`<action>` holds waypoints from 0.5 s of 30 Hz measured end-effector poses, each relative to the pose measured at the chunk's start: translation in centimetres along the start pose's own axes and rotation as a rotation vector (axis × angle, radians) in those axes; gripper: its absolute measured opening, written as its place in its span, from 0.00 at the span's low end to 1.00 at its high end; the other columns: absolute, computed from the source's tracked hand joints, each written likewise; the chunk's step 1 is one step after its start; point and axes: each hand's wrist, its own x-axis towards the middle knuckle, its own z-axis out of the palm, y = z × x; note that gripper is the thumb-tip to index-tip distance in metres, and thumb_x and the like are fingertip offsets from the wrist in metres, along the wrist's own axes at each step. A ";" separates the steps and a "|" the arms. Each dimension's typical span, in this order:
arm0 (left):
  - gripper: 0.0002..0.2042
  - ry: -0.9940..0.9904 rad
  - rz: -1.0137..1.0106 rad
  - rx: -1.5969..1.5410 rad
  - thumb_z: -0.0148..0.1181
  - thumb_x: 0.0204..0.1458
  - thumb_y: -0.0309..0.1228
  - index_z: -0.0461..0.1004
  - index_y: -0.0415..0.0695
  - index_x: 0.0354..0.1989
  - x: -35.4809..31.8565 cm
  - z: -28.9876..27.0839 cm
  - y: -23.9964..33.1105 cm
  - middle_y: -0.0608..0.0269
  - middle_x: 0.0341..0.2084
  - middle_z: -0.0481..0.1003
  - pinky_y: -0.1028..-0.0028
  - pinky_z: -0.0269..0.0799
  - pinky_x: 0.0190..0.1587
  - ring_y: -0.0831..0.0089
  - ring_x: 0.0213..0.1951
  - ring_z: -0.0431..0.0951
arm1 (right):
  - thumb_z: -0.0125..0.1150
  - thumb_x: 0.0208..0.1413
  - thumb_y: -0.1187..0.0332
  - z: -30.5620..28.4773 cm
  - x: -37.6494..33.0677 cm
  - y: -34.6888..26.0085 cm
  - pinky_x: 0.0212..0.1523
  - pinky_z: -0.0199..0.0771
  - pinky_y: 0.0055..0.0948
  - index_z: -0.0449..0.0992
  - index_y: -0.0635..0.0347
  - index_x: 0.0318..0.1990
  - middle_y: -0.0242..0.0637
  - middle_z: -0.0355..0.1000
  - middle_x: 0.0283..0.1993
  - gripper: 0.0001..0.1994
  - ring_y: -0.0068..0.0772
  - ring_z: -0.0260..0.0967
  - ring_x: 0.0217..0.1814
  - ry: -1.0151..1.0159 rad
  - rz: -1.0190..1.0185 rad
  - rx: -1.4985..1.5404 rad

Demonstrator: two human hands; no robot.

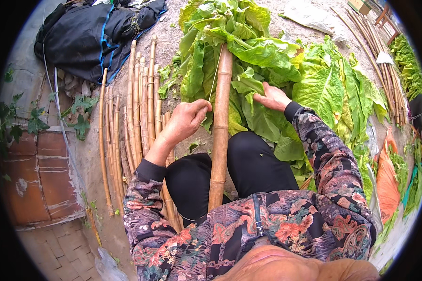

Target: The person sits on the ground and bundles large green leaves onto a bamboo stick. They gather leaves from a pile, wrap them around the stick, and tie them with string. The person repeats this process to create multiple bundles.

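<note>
A thick bamboo pole (219,126) runs from my lap out into a heap of large green leaves (248,51). My left hand (186,119) is closed just left of the pole and pinches a thin pale string (214,79) that rises up along the pole. My right hand (273,97) lies to the right of the pole with its fingers curled on a green leaf (258,117). Flowered sleeves cover both forearms, and my black-trousered knees sit on either side of the pole.
A bundle of thinner bamboo sticks (133,107) lies on the ground to my left. Dark cloth (89,37) is heaped at the upper left, above a red brick ledge (42,173). More sticks (384,65) and leaves (408,65) lie at the upper right, with an orange bag (387,180) beside them.
</note>
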 end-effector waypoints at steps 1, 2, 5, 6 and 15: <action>0.07 -0.031 -0.024 -0.063 0.48 0.57 0.27 0.73 0.39 0.34 -0.1 0.5 -1.1 0.67 0.10 0.58 0.75 0.55 0.19 0.81 0.15 0.58 | 0.47 0.52 0.45 1.3 0.6 0.7 0.48 0.67 0.47 0.63 0.73 0.47 0.63 0.71 0.42 0.32 0.59 0.69 0.47 -0.023 -0.038 0.075; 0.07 -0.085 -0.072 -0.088 0.49 0.56 0.28 0.74 0.40 0.35 0.2 0.9 -2.0 0.62 0.13 0.63 0.72 0.59 0.22 0.74 0.18 0.64 | 0.47 0.52 0.45 2.3 1.5 1.1 0.52 0.65 0.45 0.61 0.76 0.51 0.65 0.68 0.46 0.35 0.58 0.66 0.52 -0.091 -0.055 0.123; 0.10 -0.283 -0.306 -0.213 0.51 0.55 0.31 0.75 0.39 0.38 1.1 1.5 -4.5 0.50 0.23 0.75 0.67 0.69 0.32 0.62 0.27 0.77 | 0.48 0.54 0.52 5.2 5.6 0.6 0.60 0.58 0.35 0.55 0.75 0.60 0.62 0.60 0.59 0.35 0.46 0.58 0.63 0.018 -0.344 0.489; 0.11 -0.298 -0.244 -0.177 0.51 0.56 0.32 0.74 0.38 0.40 1.3 2.2 -6.6 0.54 0.21 0.73 0.69 0.67 0.29 0.67 0.25 0.73 | 0.49 0.56 0.59 3.0 7.3 -2.9 0.60 0.59 0.32 0.58 0.74 0.59 0.54 0.64 0.58 0.29 0.37 0.61 0.59 -0.143 -0.318 0.654; 0.13 -0.046 -0.538 0.055 0.58 0.54 0.36 0.78 0.38 0.40 17.7 -4.6 -16.5 0.55 0.32 0.79 0.69 0.73 0.38 0.69 0.31 0.77 | 0.57 0.54 0.64 -0.3 12.3 -3.7 0.54 0.63 0.25 0.75 0.68 0.46 0.36 0.74 0.45 0.17 0.25 0.68 0.47 -0.376 -0.363 0.822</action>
